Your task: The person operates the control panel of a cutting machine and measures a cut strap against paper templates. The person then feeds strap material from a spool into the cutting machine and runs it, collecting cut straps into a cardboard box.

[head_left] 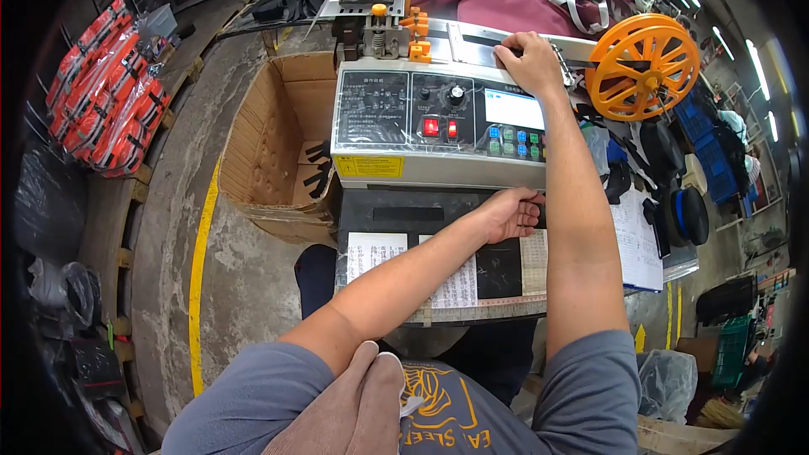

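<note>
A grey bench-top machine (442,170) with a control panel stands before me. My right hand (533,66) rests at the top edge of its housing, above the small lit screen (512,107). The fingers are bent over a metal part there, and what they grip is hidden. Lower down, my left hand (509,213) lies palm up against the machine's front, just over the black table top. Its fingers curl inward, and I cannot make out anything in them. Red switches (431,127) glow on the panel. A metal feed head with orange knobs (419,51) sits at the upper left.
An open cardboard box (282,122) with black pieces inside stands left of the machine. An orange reel (649,67) is mounted at its right. Printed sheets (377,254) and a ruler (497,301) lie along the front edge. Maroon fabric (539,4) is piled behind.
</note>
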Tool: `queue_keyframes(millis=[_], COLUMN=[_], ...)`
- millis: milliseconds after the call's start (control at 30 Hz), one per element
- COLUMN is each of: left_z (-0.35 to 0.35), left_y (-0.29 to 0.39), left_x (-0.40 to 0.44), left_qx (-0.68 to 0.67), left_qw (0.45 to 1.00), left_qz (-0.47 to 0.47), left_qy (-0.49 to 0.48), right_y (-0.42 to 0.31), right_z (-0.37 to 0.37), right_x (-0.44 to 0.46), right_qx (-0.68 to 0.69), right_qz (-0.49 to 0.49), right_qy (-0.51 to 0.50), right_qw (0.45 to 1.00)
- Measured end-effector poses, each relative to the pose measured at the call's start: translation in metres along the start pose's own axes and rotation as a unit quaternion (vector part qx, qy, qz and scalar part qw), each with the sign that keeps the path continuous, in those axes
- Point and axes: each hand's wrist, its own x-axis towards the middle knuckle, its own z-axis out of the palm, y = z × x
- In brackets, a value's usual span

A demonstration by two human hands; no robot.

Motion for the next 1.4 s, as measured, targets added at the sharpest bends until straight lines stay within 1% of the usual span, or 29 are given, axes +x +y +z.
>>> queue_keyframes(millis=[167,767,1067,1167,1400], left_z=[0.0000,0.0008,-0.0001,0.0018,-0.0023], left_y=[0.0003,0.0005,0.0002,0.0005,-0.0015], left_x=[0.0003,-0.0016,0.0003,-0.0010,0.0005], left_qx=[0.000,0.007,-0.001,-0.002,0.008], left_qw=[1.000,1.000,1.000,1.000,1.000], left_qz=[-0.001,0.004,0.000,0.001,-0.001], left_qy=[-0.005,-0.006,-0.009,-0.006,-0.017], right_y=[-0.0039,-0.0016,-0.0050,-0.0061,-0.0036], right_z=[-0.0036,-0.0016,-0.0046,-0.0054,-0.0042], right_x=[-0.0014,-0.0030,-0.0039,-0.0032,-0.0015], right_qx=[-0.002,-0.012,-0.007,0.004,0.005], right_qz=[0.016,-0.018,-0.004,0.015,0.000], right_qy=[-0.012,0.013,0.002,-0.009,-0.007], right_qw=[1.000,1.000,1.000,1.000,1.000])
